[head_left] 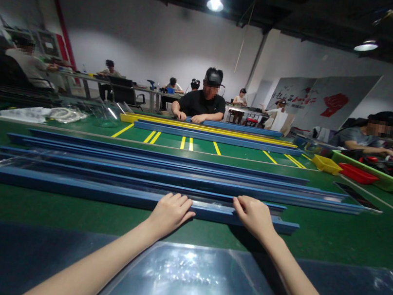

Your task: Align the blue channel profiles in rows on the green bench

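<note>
A long blue channel strip lies lengthwise across the green table nearest to me. My left hand is closed over its front wall near the middle, the fingers curled inside and the thumb at the front. Toward the strip's right end my right hand grips it too, with its fingertips hidden behind the wall. Clear film shows inside the channel. Just behind lie several more blue strips, side by side. A wide sheet of clear plastic film lies flat under my forearms.
Across the green table, a person in a black shirt handles strips beside a yellow strip. At right are a yellow tray, a red tray, a green basket and a flat dark device. Bagged material lies far left.
</note>
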`<action>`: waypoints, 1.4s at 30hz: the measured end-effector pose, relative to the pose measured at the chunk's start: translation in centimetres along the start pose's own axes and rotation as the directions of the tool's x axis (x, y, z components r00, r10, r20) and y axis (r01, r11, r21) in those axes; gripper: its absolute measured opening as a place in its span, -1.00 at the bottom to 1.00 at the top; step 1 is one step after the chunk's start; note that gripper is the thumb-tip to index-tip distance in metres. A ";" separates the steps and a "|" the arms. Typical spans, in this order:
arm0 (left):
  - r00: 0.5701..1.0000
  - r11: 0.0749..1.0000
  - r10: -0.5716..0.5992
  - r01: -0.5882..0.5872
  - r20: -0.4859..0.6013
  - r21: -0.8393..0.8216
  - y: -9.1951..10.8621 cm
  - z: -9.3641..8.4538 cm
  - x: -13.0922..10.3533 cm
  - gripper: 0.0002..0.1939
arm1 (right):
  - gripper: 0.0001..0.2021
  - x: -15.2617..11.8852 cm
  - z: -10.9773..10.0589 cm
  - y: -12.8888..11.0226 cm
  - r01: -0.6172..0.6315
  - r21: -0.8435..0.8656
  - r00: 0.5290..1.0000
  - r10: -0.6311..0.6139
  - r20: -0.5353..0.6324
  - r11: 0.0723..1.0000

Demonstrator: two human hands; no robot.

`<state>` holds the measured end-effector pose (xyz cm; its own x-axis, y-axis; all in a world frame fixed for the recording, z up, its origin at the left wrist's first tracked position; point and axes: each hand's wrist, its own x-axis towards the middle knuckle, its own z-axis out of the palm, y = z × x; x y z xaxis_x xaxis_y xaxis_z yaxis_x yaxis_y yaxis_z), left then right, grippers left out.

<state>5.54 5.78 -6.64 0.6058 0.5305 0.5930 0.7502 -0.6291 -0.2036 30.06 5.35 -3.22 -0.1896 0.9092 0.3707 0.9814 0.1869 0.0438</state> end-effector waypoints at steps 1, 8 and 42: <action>1.000 1.000 0.000 0.000 0.003 -0.001 0.0 0.0 0.0 -0.79 | -0.59 0.2 0.0 -0.9 0.022 0.000 1.000 -0.022 -0.018 1.000; 1.000 1.000 -0.004 0.004 0.004 -0.001 0.1 -0.1 0.0 -0.80 | -0.61 1.5 0.5 -6.5 0.020 -0.004 0.992 -0.020 -0.123 1.000; 0.995 0.999 -0.006 0.001 -0.101 -0.047 0.0 0.0 0.2 -0.74 | -0.55 0.4 2.1 1.4 -0.069 -0.134 0.987 0.047 -0.156 0.989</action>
<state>5.65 5.89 -6.55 0.5713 0.4744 0.6698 0.7379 -0.6541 -0.1662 31.33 6.79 -4.94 -0.1361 0.8479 0.5124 0.9872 0.0724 0.1423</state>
